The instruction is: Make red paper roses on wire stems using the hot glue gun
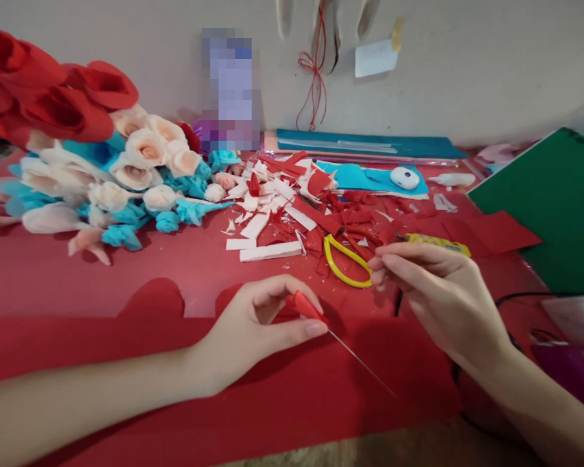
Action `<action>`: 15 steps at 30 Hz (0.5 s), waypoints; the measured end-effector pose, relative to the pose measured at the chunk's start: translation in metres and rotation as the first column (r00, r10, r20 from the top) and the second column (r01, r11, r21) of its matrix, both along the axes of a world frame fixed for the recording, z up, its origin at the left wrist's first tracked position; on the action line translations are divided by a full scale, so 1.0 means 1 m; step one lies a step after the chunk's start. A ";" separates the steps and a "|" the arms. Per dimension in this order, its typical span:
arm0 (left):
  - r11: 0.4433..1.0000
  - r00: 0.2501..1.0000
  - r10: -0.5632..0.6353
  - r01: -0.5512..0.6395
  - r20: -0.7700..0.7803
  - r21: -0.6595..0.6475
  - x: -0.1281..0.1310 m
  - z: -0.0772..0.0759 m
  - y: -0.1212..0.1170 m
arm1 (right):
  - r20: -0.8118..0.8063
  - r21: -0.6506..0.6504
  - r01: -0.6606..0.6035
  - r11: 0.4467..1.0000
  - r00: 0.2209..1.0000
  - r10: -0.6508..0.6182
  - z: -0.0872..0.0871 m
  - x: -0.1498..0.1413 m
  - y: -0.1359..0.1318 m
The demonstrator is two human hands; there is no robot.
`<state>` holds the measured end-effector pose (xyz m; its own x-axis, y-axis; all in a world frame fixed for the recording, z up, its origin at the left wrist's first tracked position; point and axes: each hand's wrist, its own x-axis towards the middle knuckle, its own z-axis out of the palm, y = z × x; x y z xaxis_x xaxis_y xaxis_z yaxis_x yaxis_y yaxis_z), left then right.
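My left hand (pixel 265 324) pinches a small red paper flower bud (pixel 307 305) between thumb and fingers. From the bud a thin wire stem (pixel 360 362) slants down to the right over the red cloth. Raised on the right, my right hand (pixel 433 285) has its thumb and fingertips pressed together; whatever they may hold is too small to make out. Just left of those fingertips lie scissors with a yellow handle (pixel 348 264), their blades among the scraps. Behind my right hand a yellow tool (pixel 440 244) is partly hidden.
White and red paper scraps (pixel 272 224) cover the middle. Red paper roses (pixel 58 104) and cream ones (pixel 148 149) pile up at left. A green board (pixel 545 207) leans at right, near a black cable (pixel 540 295). Blue sheets (pixel 355 176) lie behind, under a white device (pixel 403 178).
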<state>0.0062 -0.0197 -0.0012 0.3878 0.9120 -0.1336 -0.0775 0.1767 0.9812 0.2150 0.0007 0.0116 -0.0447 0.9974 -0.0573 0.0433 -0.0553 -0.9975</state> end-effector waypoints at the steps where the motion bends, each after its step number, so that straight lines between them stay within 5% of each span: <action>1: 1.000 1.000 -0.002 0.002 -0.001 -0.001 0.000 0.000 0.000 | 0.018 -0.003 0.007 1.000 1.000 -0.007 -0.001 0.001 -0.001; 15: 1.000 1.000 0.004 -0.004 -0.010 0.002 0.001 -0.001 0.000 | 0.055 0.003 -0.092 0.996 0.994 0.092 -0.001 -0.002 0.001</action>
<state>0.0073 -0.0192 -0.0020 0.3825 0.9139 -0.1360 -0.0680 0.1746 0.9823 0.2126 0.0021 0.0104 -0.1335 0.9894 -0.0570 0.1029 -0.0434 -0.9937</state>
